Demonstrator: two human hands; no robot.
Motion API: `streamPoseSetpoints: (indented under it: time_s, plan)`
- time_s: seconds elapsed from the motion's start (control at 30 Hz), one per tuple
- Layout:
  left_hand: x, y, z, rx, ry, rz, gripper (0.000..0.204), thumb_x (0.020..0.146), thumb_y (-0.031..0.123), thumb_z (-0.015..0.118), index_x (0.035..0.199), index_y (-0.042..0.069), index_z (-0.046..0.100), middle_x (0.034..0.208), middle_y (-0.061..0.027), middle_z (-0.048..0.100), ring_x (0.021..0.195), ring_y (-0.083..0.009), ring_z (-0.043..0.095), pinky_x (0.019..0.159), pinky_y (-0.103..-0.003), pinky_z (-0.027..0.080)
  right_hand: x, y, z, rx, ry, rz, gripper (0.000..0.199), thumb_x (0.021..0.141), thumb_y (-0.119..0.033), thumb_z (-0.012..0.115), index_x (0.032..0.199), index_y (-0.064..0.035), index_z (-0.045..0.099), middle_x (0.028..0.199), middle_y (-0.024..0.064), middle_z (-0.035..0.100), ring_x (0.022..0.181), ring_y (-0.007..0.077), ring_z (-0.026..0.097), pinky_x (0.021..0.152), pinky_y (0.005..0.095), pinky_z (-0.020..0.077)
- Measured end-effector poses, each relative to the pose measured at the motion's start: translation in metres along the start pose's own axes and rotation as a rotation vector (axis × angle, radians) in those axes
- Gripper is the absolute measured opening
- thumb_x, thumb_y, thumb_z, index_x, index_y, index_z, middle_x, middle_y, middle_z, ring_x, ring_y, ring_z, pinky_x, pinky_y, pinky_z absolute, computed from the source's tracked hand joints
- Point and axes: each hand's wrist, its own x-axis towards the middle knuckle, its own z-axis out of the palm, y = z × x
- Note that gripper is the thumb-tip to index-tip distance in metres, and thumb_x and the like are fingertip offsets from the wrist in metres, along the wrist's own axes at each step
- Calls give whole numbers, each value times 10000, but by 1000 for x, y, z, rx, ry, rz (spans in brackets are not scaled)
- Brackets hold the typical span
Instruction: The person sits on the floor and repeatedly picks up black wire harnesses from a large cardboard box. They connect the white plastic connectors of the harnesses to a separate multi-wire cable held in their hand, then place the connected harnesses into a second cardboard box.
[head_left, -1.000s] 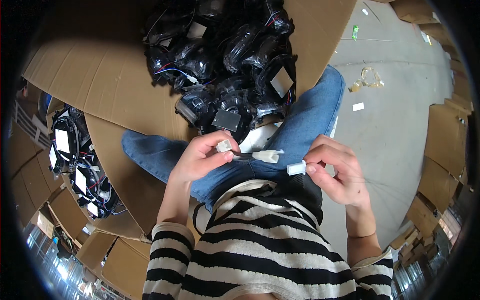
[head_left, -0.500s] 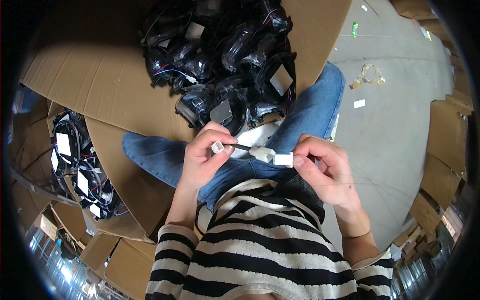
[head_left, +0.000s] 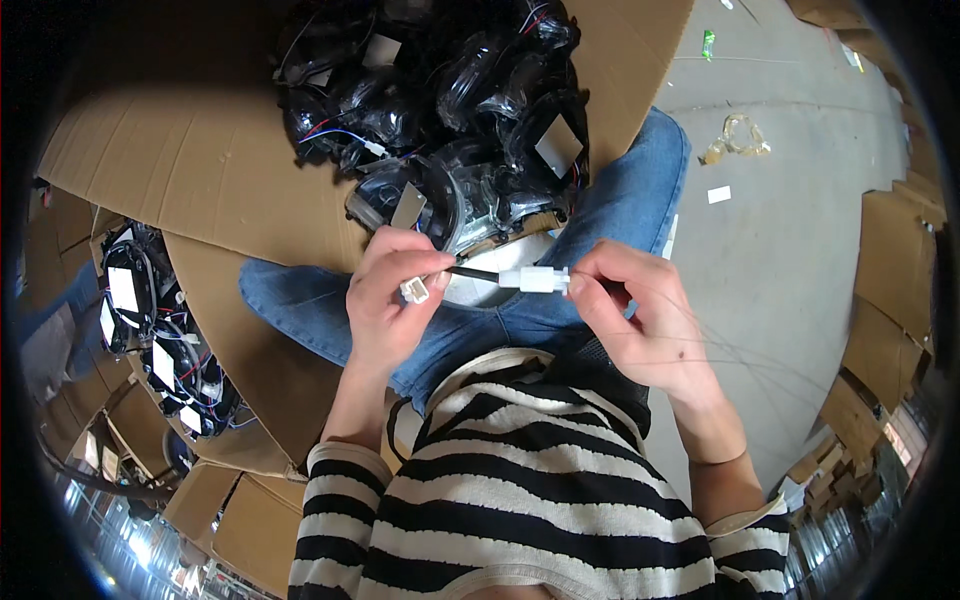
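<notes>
My left hand is closed, pinching a black cable between thumb and fingers. A white connector sticks out beside that thumb, its open end facing me. At the cable's other end is a white connector housing. It meets a white plug in line, end to end. My right hand is closed on the far end of this plug with thumb and forefinger. Thin wires trail from the right hand toward the lower right. Whether the two connectors are fully seated, I cannot tell.
Ahead, many black plastic-wrapped parts with wires and pale labels lie on cardboard. More such parts fill a box at left. My jeans-clad legs flank a round white surface. Scraps lie on the grey floor.
The white plug and the connector housing, tilted against each other before, now sit in one straight line, closer together. Both hands have shifted slightly up and to the left.
</notes>
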Motion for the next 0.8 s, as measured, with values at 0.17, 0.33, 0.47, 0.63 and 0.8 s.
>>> streamPoseSetpoints:
  time_s: [0.17,0.33,0.47,0.63,0.8]
  plan:
    - [-4,9,-19,-21,164,-70,183,657,-78,557,820,3,575,824,-87,511,723,-132,482,647,-233,379,4,1,-4,188,-23,73,78,768,-58,512,722,5,518,614,42,487,513,93,422,463,225,328]
    - [-20,50,-120,-231,366,32,133,685,12,528,815,-12,514,839,-104,500,748,-162,466,612,-251,388,-17,20,-25,274,190,147,86,772,-18,466,695,-3,501,633,2,428,574,70,390,526,191,312]
    - [10,119,-221,211,686,31,143,795,109,538,868,-7,498,690,-52,507,536,-103,479,511,-212,404,-10,30,-17,377,5,139,120,775,2,452,658,-7,478,623,12,435,586,64,405,525,186,317]
    - [52,148,-356,363,981,392,148,806,100,541,908,-7,535,699,-15,519,575,-61,450,520,-182,356,-5,23,-1,352,-47,160,113,781,12,450,676,-7,488,647,15,447,585,63,422,522,183,322]
    - [63,106,-406,768,1167,404,135,777,102,574,883,20,569,805,-38,583,718,-103,530,668,-222,415,-5,28,-8,325,-32,143,108,791,-5,455,690,-7,494,658,18,477,582,64,427,521,187,327]
